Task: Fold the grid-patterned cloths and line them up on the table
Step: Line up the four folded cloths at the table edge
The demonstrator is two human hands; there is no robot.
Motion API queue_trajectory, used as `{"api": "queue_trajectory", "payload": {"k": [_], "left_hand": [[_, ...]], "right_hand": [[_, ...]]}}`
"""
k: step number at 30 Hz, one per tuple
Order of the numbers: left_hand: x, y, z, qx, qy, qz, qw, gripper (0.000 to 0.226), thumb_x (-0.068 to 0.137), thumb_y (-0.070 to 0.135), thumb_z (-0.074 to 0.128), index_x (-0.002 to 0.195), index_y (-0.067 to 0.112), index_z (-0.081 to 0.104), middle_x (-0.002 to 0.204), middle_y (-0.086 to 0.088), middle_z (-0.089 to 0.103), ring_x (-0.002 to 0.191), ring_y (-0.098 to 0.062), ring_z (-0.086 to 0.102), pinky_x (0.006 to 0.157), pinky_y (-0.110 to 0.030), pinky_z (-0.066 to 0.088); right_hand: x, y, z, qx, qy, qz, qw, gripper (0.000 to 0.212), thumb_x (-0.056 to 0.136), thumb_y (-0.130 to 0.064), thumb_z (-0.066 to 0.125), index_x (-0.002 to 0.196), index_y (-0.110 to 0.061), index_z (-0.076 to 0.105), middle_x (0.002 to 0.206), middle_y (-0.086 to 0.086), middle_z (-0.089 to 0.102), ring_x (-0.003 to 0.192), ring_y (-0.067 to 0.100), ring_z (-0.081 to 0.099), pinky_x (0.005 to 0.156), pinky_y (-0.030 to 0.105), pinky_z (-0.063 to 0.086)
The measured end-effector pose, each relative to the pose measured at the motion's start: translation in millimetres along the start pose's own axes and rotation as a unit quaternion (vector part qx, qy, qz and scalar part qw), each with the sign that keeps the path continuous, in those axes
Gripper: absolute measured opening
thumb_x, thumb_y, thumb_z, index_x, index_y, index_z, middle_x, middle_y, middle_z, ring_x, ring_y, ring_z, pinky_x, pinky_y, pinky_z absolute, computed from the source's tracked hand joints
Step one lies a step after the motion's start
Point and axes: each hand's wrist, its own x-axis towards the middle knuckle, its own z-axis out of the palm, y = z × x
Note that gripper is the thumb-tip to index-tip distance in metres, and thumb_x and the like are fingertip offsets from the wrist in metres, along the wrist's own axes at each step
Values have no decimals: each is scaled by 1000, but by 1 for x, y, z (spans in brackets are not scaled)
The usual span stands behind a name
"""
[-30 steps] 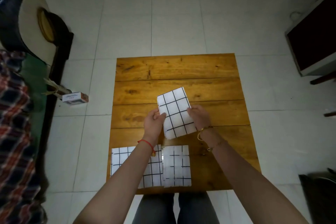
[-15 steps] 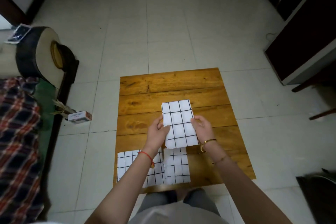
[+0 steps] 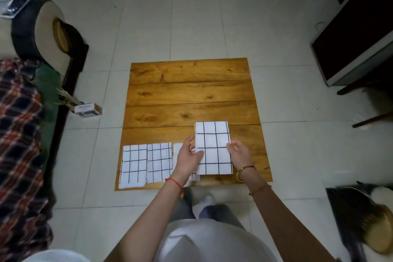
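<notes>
On the near right of the desk [image 3: 191, 95], our hands pinch a folded cloth [image 3: 212, 147]: left hand [image 3: 188, 158], right hand [image 3: 239, 153].

We see white cloths crossed with black grid lines: the folded cloth [image 3: 213, 147] up top, three more [image 3: 134, 166] [image 3: 160, 161] [image 3: 178, 151] beside it. Beneath, the table [image 3: 189, 91] glows honey-orange with dark knots. Pale grey floor tiles [image 3: 191, 17], a red-and-navy plaid blanket [image 3: 19, 134], a red wrist string [image 3: 175, 183], a gold bangle [image 3: 244, 169].
</notes>
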Motion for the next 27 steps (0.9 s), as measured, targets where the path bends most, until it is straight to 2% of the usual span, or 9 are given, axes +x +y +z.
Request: {"api": "queue_trajectory", "payload": {"k": [2, 5, 7, 11, 14, 17, 20, 22, 27], "left_hand": [[-5, -10, 11, -4, 0, -7, 1000, 58, 88, 0, 56, 140, 23, 41, 117, -4, 58, 111, -22, 58, 89, -32, 53], [-10, -25, 25, -4, 0, -16, 1000, 55, 90, -5, 53, 134, 26, 42, 101, 7, 54, 91, -6, 56, 71, -13, 49], [-10, -35, 30, -2, 7, -14, 1000, 54, 89, -8, 51, 134, 22, 42, 93, 8, 54, 79, -2, 52, 61, -8, 46], [-1, -52, 35, 10, 10, -46, 999, 58, 90, -4, 53, 140, 23, 40, 98, 5, 55, 87, -5, 52, 66, -12, 49], [11, -61, 36, 13, 6, -73, 997, 56, 92, 2, 53, 140, 27, 38, 110, 3, 53, 96, -8, 52, 64, -10, 47], [26, -69, 34, 12, 4, -101, 995, 54, 94, 6, 51, 142, 26, 37, 111, 6, 51, 85, -2, 52, 59, -10, 47], [43, -79, 32, 8, 1, -124, 992, 54, 95, 9, 51, 145, 25, 35, 124, -2, 45, 101, -13, 53, 74, -20, 46], [56, -86, 30, 8, -5, -132, 991, 54, 96, 9, 51, 145, 24, 34, 129, -3, 43, 116, -18, 48, 87, -26, 43], [87, -104, 29, 15, -18, -147, 989, 55, 95, 10, 50, 145, 25, 35, 137, -2, 45, 120, -22, 48, 104, -35, 40]], "right_hand": [[-1, 14, -8, -22, -8, 14, 1000, 23, 94, -17, 54, 112, -4, 59, 102, 3, 58, 96, 17, 54, 84, 27, 42], [-2, 34, -15, -63, -16, 31, 997, 21, 93, -19, 54, 109, -7, 60, 101, 3, 58, 100, 22, 56, 85, 27, 42], [-1, 45, -17, -83, -21, 36, 996, 16, 92, -17, 55, 104, -7, 61, 101, 8, 61, 102, 26, 57, 83, 27, 41], [7, 52, -16, -137, -36, 43, 989, 24, 91, -16, 54, 110, -2, 62, 110, 14, 62, 104, 29, 55, 83, 30, 42], [18, 55, -10, -171, -55, 47, 983, 19, 91, -14, 50, 101, -3, 62, 90, 11, 57, 87, 26, 50, 70, 30, 39], [33, 60, 1, -211, -66, 49, 974, 12, 89, -11, 47, 78, -9, 52, 63, 2, 37, 65, 17, 36, 53, 26, 24], [46, 67, 14, -215, -89, 80, 969, 21, 91, -10, 45, 70, -13, 41, 58, 1, 29, 54, 12, 25, 50, 24, 20], [57, 76, 23, -198, -98, 105, 969, 24, 92, -12, 45, 69, -16, 41, 59, 1, 32, 54, 12, 28, 50, 24, 24], [82, 102, 40, -189, -94, 147, 966, 6, 93, -17, 46, 88, -15, 48, 64, 1, 40, 58, 13, 36, 52, 24, 30]]}}
